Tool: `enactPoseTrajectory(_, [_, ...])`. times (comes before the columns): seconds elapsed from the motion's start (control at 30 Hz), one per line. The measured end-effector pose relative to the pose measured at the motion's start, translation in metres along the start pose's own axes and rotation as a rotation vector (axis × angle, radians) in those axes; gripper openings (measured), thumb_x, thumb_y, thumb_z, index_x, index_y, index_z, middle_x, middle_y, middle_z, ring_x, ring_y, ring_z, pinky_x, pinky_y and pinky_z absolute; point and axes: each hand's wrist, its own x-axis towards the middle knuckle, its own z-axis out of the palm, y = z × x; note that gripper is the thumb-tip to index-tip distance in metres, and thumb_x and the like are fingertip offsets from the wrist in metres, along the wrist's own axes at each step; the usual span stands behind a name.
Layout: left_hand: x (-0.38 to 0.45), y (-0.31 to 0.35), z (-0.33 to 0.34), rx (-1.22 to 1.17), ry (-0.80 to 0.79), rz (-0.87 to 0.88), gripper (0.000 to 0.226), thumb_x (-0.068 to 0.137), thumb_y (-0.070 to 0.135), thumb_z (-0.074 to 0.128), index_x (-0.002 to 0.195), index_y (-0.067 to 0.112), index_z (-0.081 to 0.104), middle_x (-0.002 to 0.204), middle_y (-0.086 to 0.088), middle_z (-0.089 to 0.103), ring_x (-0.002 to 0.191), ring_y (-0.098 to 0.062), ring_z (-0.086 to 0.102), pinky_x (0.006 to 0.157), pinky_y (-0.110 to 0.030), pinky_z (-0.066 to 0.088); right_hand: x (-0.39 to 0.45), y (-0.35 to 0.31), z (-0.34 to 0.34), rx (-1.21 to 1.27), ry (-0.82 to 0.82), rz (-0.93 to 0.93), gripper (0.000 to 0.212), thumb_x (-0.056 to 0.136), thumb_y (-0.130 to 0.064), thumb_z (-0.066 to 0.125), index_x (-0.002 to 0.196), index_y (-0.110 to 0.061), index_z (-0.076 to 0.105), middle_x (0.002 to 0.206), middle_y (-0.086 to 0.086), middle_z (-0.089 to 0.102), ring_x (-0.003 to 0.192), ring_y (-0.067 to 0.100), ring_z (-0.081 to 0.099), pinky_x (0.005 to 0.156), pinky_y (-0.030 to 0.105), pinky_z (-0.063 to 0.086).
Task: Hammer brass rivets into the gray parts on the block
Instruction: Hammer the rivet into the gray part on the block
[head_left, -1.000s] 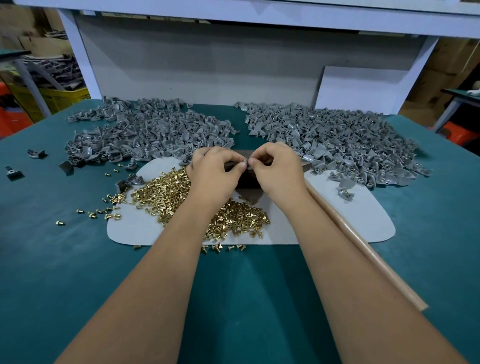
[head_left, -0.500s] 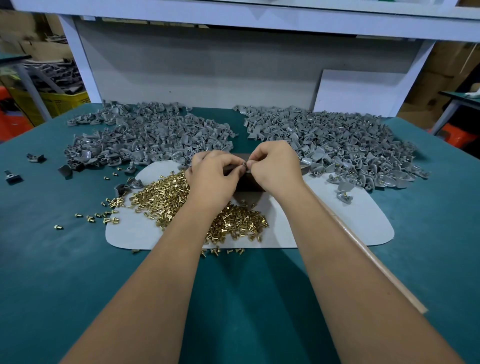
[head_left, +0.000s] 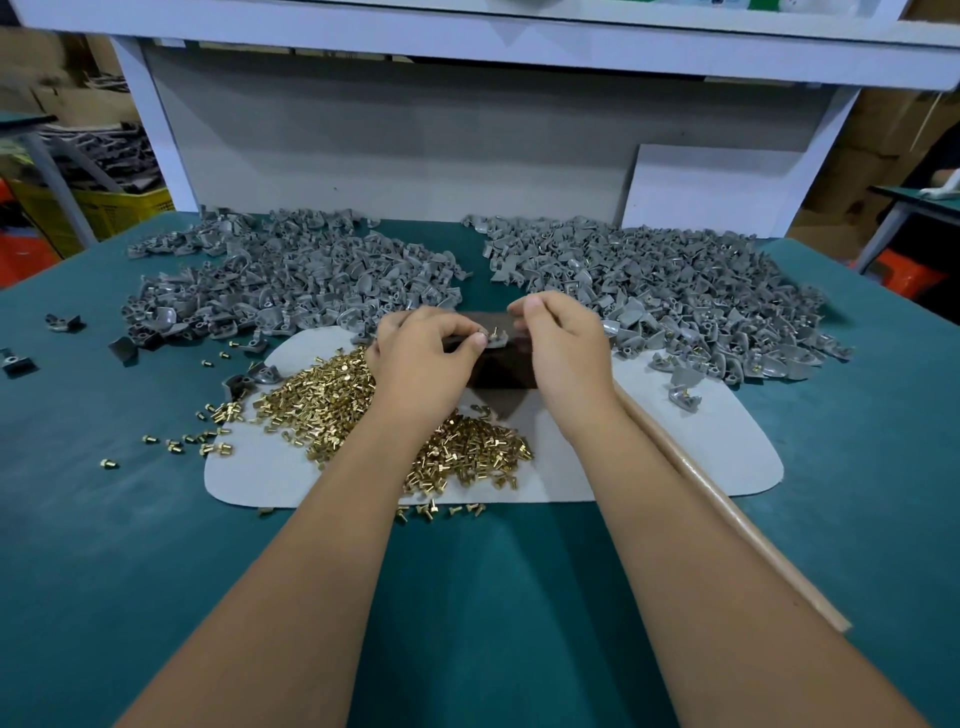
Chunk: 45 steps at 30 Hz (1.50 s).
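Pinching a gray part (head_left: 497, 340) between left thumb and forefinger, seated on top of the dark block (head_left: 501, 364); a brass rivet (head_left: 494, 330) stands upright in it, head down, shank up. My left hand (head_left: 423, 358) is curled around that pinch, knuckles toward me. My right hand (head_left: 563, 348) sits just beside the part on the block's right side, fingers curled under; can't tell if they hold anything, the fingertips are hidden behind the knuckles.

Head view, rest of the bench: block sits on a pale mat (head_left: 701, 441) on the teal table (head_left: 467, 597). Loose brass rivet pile (head_left: 322, 395) lies on the mat under and left of my left wrist, with strays spilled onto the table left of the mat. Two big heaps of gray parts: left heap (head_left: 291, 280), right heap (head_left: 675, 291), the right one showing brass in many pieces. Wooden hammer handle (head_left: 727, 514) lies diagonally along the outside of my right forearm, head hidden behind that hand.
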Motion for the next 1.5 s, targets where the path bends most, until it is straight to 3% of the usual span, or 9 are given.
enactPoseTrajectory(0.13, [0.0,0.0,-0.001,-0.022,-0.008,-0.013,0.015,0.093,0.036,0.064,0.081,0.045,0.061,0.111,0.021,0.06,0.129,-0.019,0.03,0.11,-0.046,0.022,0.002,-0.001,-0.002,0.165,0.039,0.081,0.03,0.098,-0.018,0.046,0.077,-0.024,0.067,0.078,-0.009,0.065,0.079,0.005,0.059,0.074,0.023,0.045])
enactPoseTrajectory(0.27, [-0.001,0.0,-0.002,-0.028,-0.008,-0.01,0.016,0.092,0.035,0.065,0.081,0.045,0.061,0.105,0.024,0.056,0.129,-0.019,0.031,0.109,-0.047,0.023,0.002,0.001,-0.002,0.175,0.03,0.106,0.031,0.097,-0.019,0.047,0.075,-0.026,0.067,0.073,-0.011,0.064,0.075,0.001,0.059,0.071,0.021,0.043])
enactPoseTrajectory(0.53, [0.0,0.0,-0.001,-0.002,0.002,0.004,0.014,0.091,0.037,0.066,0.082,0.047,0.06,0.115,0.018,0.062,0.128,-0.02,0.03,0.105,-0.044,0.024,0.001,0.005,0.001,-0.116,-0.087,-0.052,0.01,0.088,-0.018,0.062,0.081,-0.019,0.069,0.085,-0.006,0.064,0.08,0.005,0.055,0.072,0.022,0.041])
enactPoseTrajectory(0.7, [0.0,-0.002,0.001,0.022,0.008,0.002,0.005,0.091,0.038,0.066,0.089,0.042,0.069,0.116,0.018,0.062,0.127,-0.02,0.03,0.105,-0.043,0.024,0.003,0.006,0.003,-0.2,-0.073,-0.104,0.004,0.085,-0.017,0.067,0.083,-0.017,0.071,0.09,-0.002,0.064,0.083,0.008,0.056,0.075,0.021,0.042])
enactPoseTrajectory(1.07, [0.0,-0.003,0.002,0.061,0.03,0.027,0.007,0.091,0.038,0.065,0.095,0.04,0.071,0.119,0.016,0.062,0.129,-0.02,0.03,0.098,-0.039,0.02,0.004,0.003,0.007,-0.269,-0.054,-0.094,0.006,0.084,-0.015,0.068,0.079,-0.016,0.07,0.081,-0.008,0.061,0.077,0.009,0.055,0.071,0.024,0.042])
enactPoseTrajectory(1.5, [0.0,-0.003,0.004,0.088,0.041,0.008,0.007,0.09,0.039,0.066,0.095,0.04,0.071,0.12,0.015,0.061,0.129,-0.019,0.029,0.099,-0.04,0.018,0.002,0.008,0.012,-0.329,-0.033,-0.221,0.019,0.084,-0.007,0.065,0.071,-0.02,0.06,0.077,-0.011,0.052,0.08,0.011,0.05,0.07,0.026,0.04])
